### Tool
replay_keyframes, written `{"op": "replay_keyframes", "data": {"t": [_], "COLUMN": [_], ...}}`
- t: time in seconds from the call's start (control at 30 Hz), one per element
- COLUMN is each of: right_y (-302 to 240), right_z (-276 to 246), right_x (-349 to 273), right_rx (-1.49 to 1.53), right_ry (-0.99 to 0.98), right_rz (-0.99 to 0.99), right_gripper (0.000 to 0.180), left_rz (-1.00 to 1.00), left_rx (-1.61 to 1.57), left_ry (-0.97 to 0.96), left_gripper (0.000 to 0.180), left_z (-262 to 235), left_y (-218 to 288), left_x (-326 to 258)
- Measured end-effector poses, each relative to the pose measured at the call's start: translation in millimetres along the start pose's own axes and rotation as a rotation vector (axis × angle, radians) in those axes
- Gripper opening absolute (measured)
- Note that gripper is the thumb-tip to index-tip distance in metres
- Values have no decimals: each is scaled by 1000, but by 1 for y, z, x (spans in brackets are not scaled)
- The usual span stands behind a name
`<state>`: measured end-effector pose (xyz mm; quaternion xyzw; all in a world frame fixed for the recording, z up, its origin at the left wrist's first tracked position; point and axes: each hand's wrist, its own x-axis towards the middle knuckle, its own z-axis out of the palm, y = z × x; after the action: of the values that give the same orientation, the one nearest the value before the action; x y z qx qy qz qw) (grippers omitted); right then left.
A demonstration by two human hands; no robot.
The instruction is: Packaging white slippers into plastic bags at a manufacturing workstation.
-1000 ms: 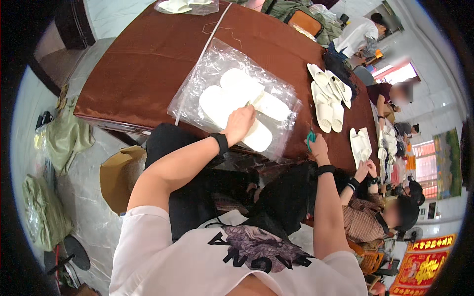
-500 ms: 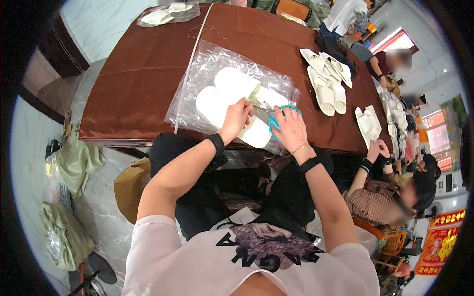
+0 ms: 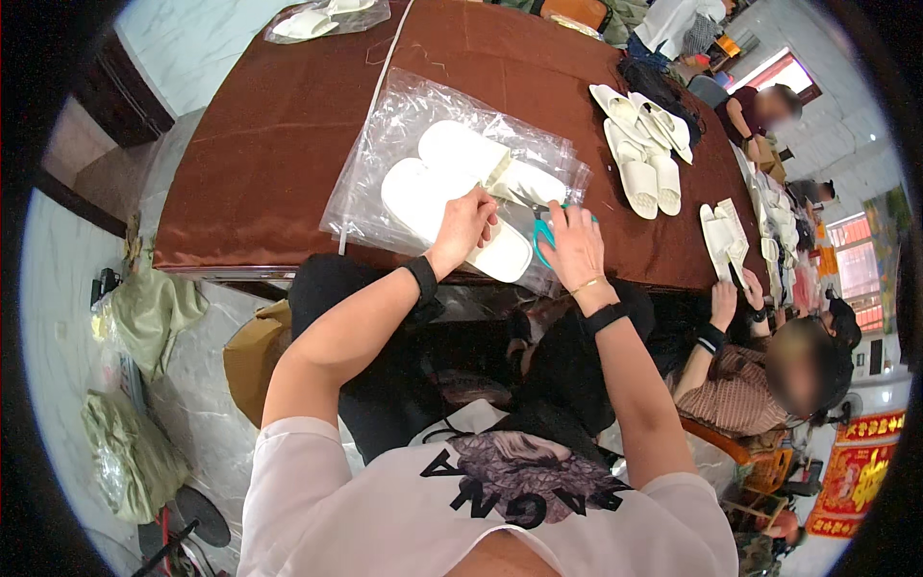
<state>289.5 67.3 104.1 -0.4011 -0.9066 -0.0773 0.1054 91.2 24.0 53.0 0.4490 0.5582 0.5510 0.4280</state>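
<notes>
1. Scissors [image 3: 540,231] with teal handles sit in the grasp of the right hand [image 3: 577,245], its fingers bent around the loops. The blades point leftward over the pair of slippers; whether they touch anything cannot be told.
2. The left hand [image 3: 464,229] lies over the nearer slipper, fingers curled in toward the thumb. Whether something thin is pinched between the fingertips cannot be made out.
3. The pair of slippers [image 3: 461,154], white, lies side by side at the near edge of the table, directly before the person, toes toward the upper left.
4. Clear plastic [image 3: 409,101] spreads around the pair, wrinkled and shiny.
5. Brown cloth [image 3: 260,154] covers the table, with a pale strip [image 3: 385,67] running across it left of the plastic.
6. To the right, a co-worker's hands [image 3: 724,306] are at another white pair [image 3: 721,236] by the table edge.
7. Beyond the scissors, more white slippers [image 3: 642,159] lie heaped together, overlapping.
8. At the far left end, further slippers [image 3: 312,23] rest in a clear bag.
9. Farther off, a person in white [image 3: 668,27] leans forward.
</notes>
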Motion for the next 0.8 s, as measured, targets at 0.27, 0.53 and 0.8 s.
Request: {"op": "replay_keyframes", "data": {"t": [0.27,0.53,0.8], "right_y": [-8,9,7], "right_z": [-3,8,13], "right_x": [13,6,3], "right_rx": [4,29,-58], "right_ry": [110,26,-18], "right_rz": [-102,-26,-124], "right_gripper": [54,51,49], "left_rz": [-40,13,-63], "left_rx": [-24,274,246], "left_ry": [-56,-172,-264], "left_gripper": [12,16,48], "left_z": [1,3,1], "left_y": [3,1,-11], "left_x": [-2,-17,-13]}}
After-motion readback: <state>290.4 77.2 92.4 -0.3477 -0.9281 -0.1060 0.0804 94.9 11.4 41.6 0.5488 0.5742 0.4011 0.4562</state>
